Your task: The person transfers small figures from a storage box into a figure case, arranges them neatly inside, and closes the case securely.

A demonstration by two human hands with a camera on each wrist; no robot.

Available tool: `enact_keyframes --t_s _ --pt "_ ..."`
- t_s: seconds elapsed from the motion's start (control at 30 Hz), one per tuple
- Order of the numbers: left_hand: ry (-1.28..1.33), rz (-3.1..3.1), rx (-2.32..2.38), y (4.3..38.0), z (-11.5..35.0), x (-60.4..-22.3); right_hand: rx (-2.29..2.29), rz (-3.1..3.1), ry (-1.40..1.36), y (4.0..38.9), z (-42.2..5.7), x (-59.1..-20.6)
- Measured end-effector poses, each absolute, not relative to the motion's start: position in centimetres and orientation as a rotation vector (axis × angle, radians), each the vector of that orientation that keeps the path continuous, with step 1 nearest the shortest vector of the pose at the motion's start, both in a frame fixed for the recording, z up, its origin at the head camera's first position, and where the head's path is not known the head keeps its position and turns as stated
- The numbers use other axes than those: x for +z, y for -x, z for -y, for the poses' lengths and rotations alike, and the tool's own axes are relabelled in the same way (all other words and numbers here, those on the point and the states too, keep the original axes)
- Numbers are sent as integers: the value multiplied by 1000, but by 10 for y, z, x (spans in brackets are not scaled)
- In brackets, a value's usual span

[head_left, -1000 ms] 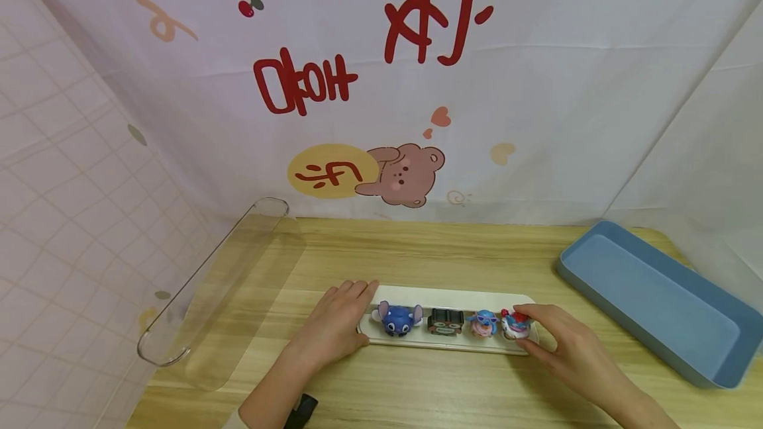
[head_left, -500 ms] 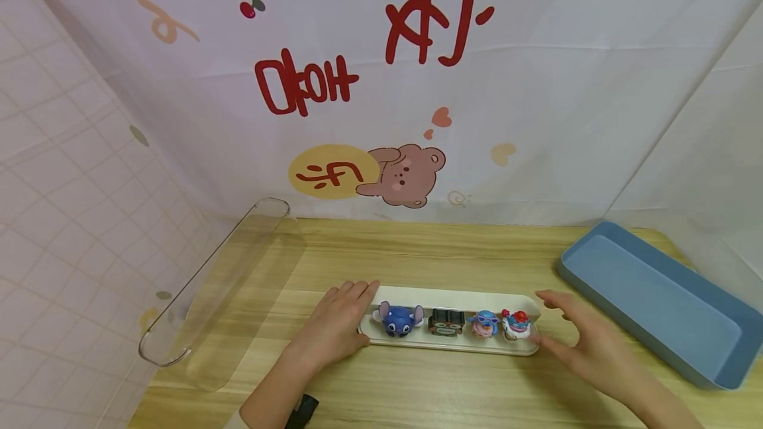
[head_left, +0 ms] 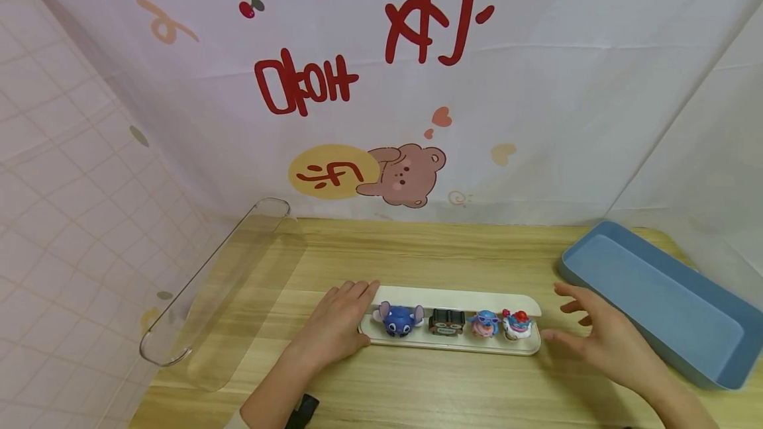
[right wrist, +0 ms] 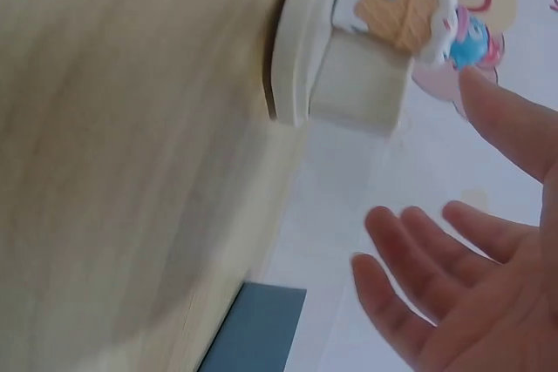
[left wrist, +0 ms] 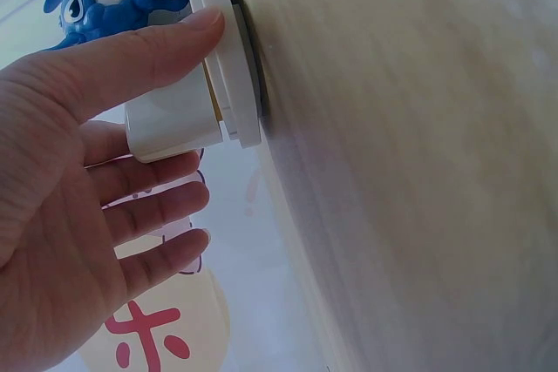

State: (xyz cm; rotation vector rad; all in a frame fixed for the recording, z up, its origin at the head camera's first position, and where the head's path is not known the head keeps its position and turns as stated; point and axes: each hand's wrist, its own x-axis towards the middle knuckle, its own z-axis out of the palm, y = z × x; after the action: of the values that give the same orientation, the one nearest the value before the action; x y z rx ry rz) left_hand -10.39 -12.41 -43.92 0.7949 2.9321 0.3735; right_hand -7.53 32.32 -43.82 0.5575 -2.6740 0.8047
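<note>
Left hand (head_left: 334,323): at the left end of a white stand (head_left: 453,298), thumb laid along the front edge of the base, fingers behind the raised back, that end gripped between them. Right hand (head_left: 608,346): just beside the stand's other end, not touching it, holding nothing; thumb and fingers spread apart, fingers loosely bent.

White stand, one: long, low, round-ended, flat on the table (head_left: 429,382) between the hands, running left to right, a raised step along its back.

Figures, four, upright in a row on the stand's lower front part. From the left: a blue big-eared figure (head_left: 399,322), nearest the left hand; a dark boxy figure (head_left: 447,323), its lettering too small to read; a blue figure with purple glasses (head_left: 485,324); a white figure with a red top (head_left: 516,326), nearest the right hand, a brown waffle pattern on it in the right wrist view.

Farther out on the wood-grained table: a blue tray (head_left: 661,303), rectangular, slantwise beyond the right hand; a clear cover (head_left: 238,296), long, slantwise at far left, well apart from the stand; a black item (head_left: 303,410), partly hidden by the left forearm, kind unclear.

Behind: a white cloth (head_left: 554,85) printed with a bear (head_left: 411,174), red characters and cherries.
</note>
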Motion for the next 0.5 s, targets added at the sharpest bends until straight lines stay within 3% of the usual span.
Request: enact_keyframes --t_s 0.5 --pt "-805 -2936 365 104 125 -439 1080 3099 -472 81 -331 -448"
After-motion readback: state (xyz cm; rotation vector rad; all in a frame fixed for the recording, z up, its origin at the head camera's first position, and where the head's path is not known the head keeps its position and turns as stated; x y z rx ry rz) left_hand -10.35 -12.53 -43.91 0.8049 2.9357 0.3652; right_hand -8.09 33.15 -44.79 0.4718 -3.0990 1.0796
